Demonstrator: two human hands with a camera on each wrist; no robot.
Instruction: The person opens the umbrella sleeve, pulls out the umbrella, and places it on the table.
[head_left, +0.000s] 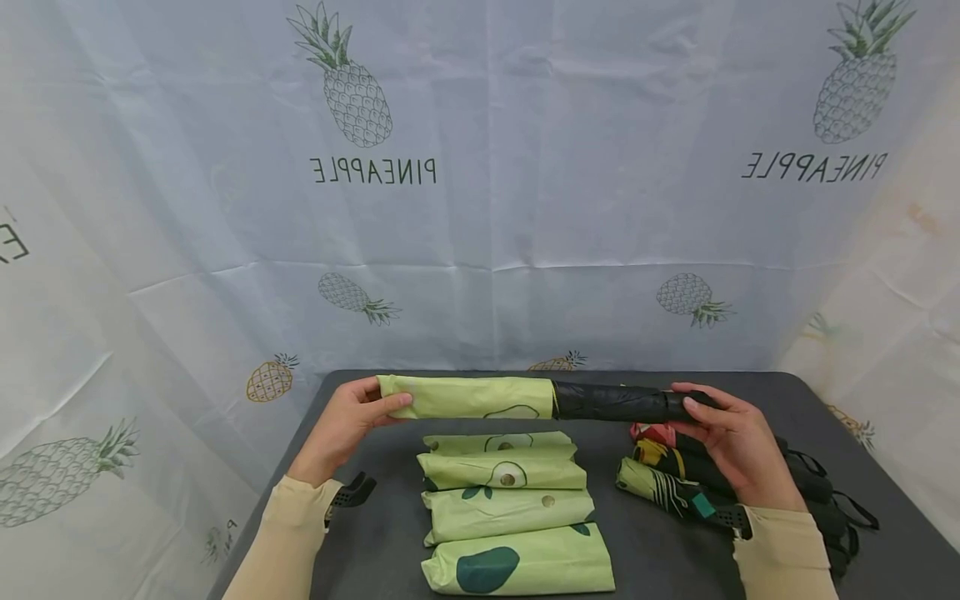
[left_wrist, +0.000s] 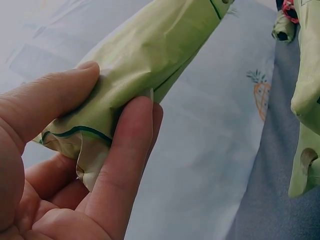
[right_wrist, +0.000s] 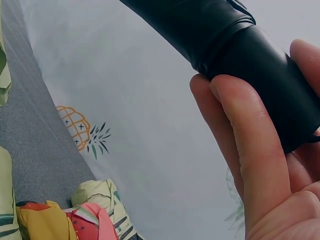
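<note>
A black folding umbrella (head_left: 611,402) with a light green sleeve (head_left: 465,397) over its left part is held level above the dark table. My left hand (head_left: 341,429) pinches the far left end of the sleeve between thumb and fingers. In the left wrist view the sleeve's open mouth (left_wrist: 92,157) sags over the fingers. The right hand (head_left: 735,442) grips the umbrella's smooth black handle (right_wrist: 270,80) at the other end. Below lie several green sleeves (head_left: 517,558) with avocado prints, stacked in a column one in front of another.
On the right side of the table (head_left: 367,533) lie several folded umbrellas (head_left: 652,487) with green, yellow and red fabric ends, black handles and wrist straps (head_left: 858,510). A white pineapple-print cloth (head_left: 487,217) hangs behind the table and along both sides.
</note>
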